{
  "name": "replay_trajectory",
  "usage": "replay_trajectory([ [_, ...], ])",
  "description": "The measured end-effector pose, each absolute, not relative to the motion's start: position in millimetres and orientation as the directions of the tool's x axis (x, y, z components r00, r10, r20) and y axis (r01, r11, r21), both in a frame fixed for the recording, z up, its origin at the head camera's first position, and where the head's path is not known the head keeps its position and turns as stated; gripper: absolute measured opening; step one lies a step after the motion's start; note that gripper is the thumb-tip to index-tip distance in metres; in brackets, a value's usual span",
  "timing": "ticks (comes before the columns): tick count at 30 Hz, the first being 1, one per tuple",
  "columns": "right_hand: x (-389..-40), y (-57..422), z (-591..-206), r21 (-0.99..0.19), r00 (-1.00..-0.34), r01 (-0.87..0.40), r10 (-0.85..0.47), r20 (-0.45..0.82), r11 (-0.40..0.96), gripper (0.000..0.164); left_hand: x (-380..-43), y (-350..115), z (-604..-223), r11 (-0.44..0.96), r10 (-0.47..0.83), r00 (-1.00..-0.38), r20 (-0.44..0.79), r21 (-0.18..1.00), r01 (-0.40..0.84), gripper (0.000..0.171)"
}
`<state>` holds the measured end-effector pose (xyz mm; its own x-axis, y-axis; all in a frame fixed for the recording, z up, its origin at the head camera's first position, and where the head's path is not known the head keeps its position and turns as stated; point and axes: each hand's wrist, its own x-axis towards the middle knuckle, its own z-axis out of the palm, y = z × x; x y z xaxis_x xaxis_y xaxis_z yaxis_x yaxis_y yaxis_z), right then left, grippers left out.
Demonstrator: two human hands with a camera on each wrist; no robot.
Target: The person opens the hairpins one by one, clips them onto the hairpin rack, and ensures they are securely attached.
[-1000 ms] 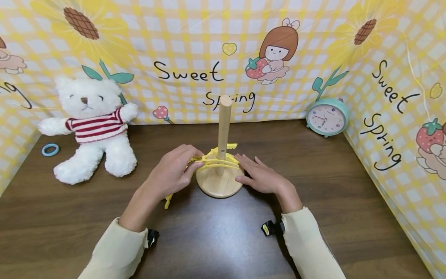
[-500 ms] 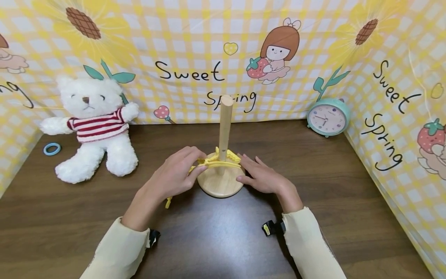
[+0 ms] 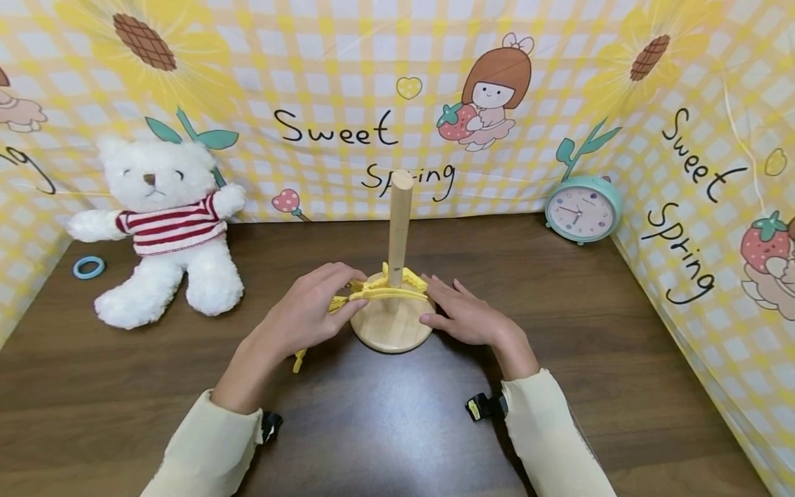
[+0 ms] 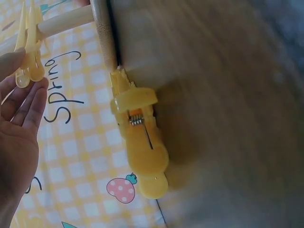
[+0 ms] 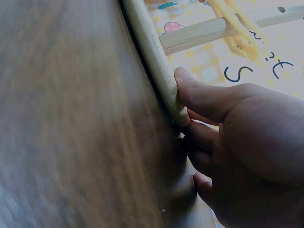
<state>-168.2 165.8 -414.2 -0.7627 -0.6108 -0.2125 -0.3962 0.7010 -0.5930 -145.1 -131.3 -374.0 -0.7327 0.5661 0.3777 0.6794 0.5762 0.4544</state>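
My left hand (image 3: 304, 304) pinches the handle end of a yellow spring clip (image 3: 397, 294) between thumb and fingers. The clip's long arms lie on either side of an upright wooden pole (image 3: 400, 221), low down near its round base (image 3: 391, 331). In the left wrist view the held clip's handles (image 4: 34, 66) sit between thumb and fingertips. My right hand (image 3: 466, 314) holds the base's right edge, its thumb (image 5: 190, 92) on the upper face and fingers at the rim. A second yellow clip (image 4: 147, 156) lies on the table, mostly hidden behind the left hand in the head view.
A white teddy bear (image 3: 174, 228) in a striped shirt sits at the back left, with a blue ring (image 3: 89, 268) beside it. A mint alarm clock (image 3: 584, 209) stands at the back right. A printed yellow check cloth (image 3: 335, 69) forms the walls.
The held clip's arms have come closer together around the pole, and its rear arm no longer sticks out to the right. The left hand has shifted slightly; the right hand stays on the base.
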Motion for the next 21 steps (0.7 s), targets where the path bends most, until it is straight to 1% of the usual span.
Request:
replay_trajectory([
  [3,-168,165,-413,-0.594,-0.763,-0.39,-0.608,-0.218,0.703,0.071,-145,-132,-375,0.569,0.562,-0.731,0.388,0.459,0.682,0.029],
  [7,-168,165,-413,-0.599,-0.762,-0.387,-0.609,-0.22,0.701,0.071,-145,-133,-375,0.582,0.55,-0.746,0.375,0.47,0.664,0.033],
  [11,-168,165,-413,-0.601,-0.759,-0.389,-0.613,-0.221,0.698,0.071,-144,-136,-375,0.583,0.535,-0.772,0.344,0.511,0.632,0.041],
  [15,-168,165,-413,-0.6,-0.759,-0.386,-0.611,-0.226,0.701,0.071,-144,-144,-375,0.572,0.495,-0.81,0.315,0.584,0.576,0.048],
  [21,-168,165,-412,-0.598,-0.76,-0.388,-0.611,-0.223,0.702,0.071,-144,-159,-374,0.569,0.411,-0.854,0.318,0.643,0.513,0.053],
])
